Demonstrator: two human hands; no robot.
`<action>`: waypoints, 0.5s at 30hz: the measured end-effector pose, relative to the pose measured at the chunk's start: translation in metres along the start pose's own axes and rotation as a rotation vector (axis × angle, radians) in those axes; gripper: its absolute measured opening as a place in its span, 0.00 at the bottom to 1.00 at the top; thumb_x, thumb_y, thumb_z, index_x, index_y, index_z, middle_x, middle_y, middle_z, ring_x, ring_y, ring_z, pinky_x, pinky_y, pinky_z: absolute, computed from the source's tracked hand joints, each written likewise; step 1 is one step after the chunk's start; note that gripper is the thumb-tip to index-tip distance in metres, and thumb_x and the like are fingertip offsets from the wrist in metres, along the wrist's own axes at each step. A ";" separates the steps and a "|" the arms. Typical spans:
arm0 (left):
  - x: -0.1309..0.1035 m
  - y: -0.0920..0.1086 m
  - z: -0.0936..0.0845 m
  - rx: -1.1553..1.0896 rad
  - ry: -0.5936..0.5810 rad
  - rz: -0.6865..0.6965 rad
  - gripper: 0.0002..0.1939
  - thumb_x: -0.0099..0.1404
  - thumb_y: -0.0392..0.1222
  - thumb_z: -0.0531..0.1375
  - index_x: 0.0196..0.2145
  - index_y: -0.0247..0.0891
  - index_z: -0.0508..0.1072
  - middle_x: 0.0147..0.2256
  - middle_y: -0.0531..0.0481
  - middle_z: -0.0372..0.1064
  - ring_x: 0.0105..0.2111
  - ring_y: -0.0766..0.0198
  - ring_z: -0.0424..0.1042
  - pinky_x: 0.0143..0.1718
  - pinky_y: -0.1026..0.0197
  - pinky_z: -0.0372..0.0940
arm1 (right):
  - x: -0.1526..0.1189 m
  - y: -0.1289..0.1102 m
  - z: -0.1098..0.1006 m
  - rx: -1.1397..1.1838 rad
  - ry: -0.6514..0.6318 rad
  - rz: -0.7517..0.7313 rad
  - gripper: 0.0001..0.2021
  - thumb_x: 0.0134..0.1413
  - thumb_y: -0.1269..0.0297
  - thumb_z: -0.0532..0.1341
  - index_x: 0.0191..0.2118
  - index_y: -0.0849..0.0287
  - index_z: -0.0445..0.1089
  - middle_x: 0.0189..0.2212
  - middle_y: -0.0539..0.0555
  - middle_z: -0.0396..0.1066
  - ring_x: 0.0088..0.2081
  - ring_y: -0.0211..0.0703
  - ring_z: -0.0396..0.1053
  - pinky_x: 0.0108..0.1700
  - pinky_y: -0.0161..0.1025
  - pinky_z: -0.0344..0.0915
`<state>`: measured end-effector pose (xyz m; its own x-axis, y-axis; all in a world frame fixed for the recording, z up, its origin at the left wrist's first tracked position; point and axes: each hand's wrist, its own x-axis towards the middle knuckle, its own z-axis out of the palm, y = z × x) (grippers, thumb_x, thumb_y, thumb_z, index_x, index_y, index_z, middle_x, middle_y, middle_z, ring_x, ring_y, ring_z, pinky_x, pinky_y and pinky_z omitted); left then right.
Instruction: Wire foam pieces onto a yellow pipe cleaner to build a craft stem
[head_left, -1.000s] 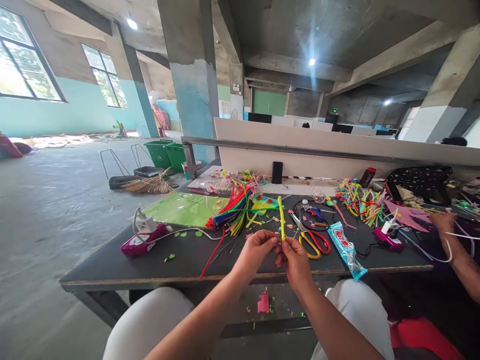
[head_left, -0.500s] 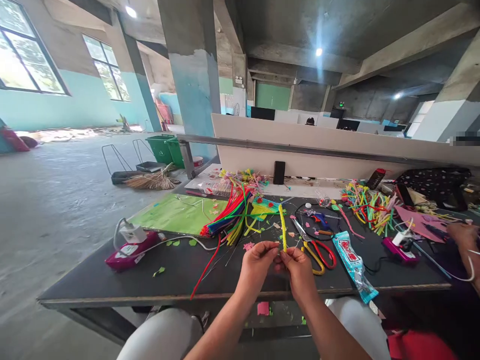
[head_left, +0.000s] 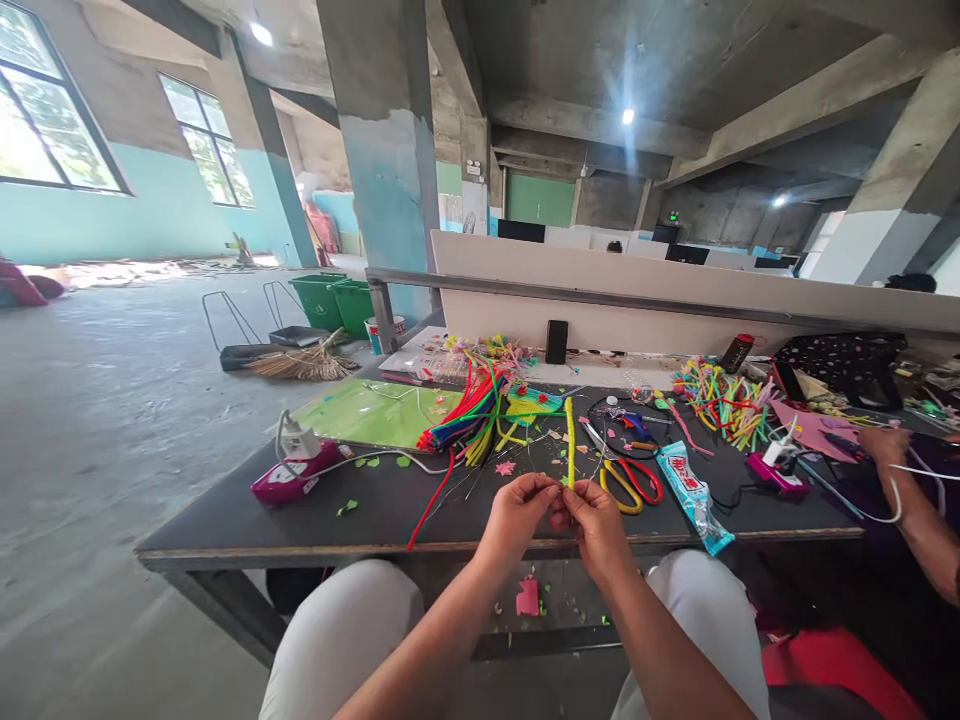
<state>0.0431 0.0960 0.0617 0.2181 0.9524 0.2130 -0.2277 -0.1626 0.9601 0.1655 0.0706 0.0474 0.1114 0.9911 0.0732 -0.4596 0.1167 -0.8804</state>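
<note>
A yellow fuzzy stem [head_left: 571, 440] stands upright between my hands, its lower end pinched in the fingers of my right hand [head_left: 598, 522]. My left hand [head_left: 519, 517] is closed beside it, fingertips meeting those of my right hand; what it grips is too small to make out. Scissors [head_left: 630, 484] with red and yellow handles lie just right of my hands. A bundle of coloured pipe cleaners [head_left: 469, 425] rests behind and to the left, and one red stem [head_left: 431, 502] reaches toward the table's front edge.
A blue wrapper [head_left: 694, 497] and a pink power strip [head_left: 778, 475] lie to the right; another power strip [head_left: 296, 475] sits left. A green sheet [head_left: 367, 413] covers the back left. Another person's hand [head_left: 885, 447] is at the far right. A phone [head_left: 556, 342] leans against the partition.
The view has shifted slightly, so the table's front edge appears higher. My hands stay together around the yellow stem's lower end. More of the other person's arm shows at the right.
</note>
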 end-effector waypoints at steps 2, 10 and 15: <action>-0.002 -0.002 -0.004 0.045 0.011 0.012 0.09 0.55 0.44 0.63 0.26 0.35 0.73 0.24 0.52 0.69 0.26 0.66 0.66 0.29 0.65 0.61 | -0.004 0.002 0.001 -0.002 -0.044 0.017 0.11 0.44 0.60 0.68 0.31 0.59 0.70 0.25 0.49 0.74 0.21 0.36 0.69 0.26 0.34 0.66; 0.001 -0.006 -0.017 0.140 0.053 0.054 0.10 0.57 0.46 0.61 0.28 0.35 0.72 0.25 0.53 0.66 0.26 0.68 0.62 0.28 0.66 0.57 | -0.001 0.013 -0.006 0.005 -0.046 0.089 0.12 0.44 0.58 0.68 0.33 0.57 0.69 0.25 0.48 0.73 0.21 0.39 0.70 0.24 0.35 0.65; 0.002 -0.007 -0.025 0.130 0.088 0.078 0.09 0.58 0.46 0.61 0.29 0.36 0.72 0.26 0.53 0.66 0.28 0.68 0.62 0.30 0.66 0.57 | 0.000 0.018 -0.006 0.012 -0.046 0.077 0.12 0.44 0.59 0.68 0.32 0.57 0.69 0.25 0.48 0.73 0.21 0.38 0.69 0.24 0.35 0.65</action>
<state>0.0209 0.1052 0.0509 0.1194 0.9535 0.2766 -0.1149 -0.2634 0.9578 0.1621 0.0726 0.0286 0.0343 0.9990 0.0272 -0.4762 0.0402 -0.8784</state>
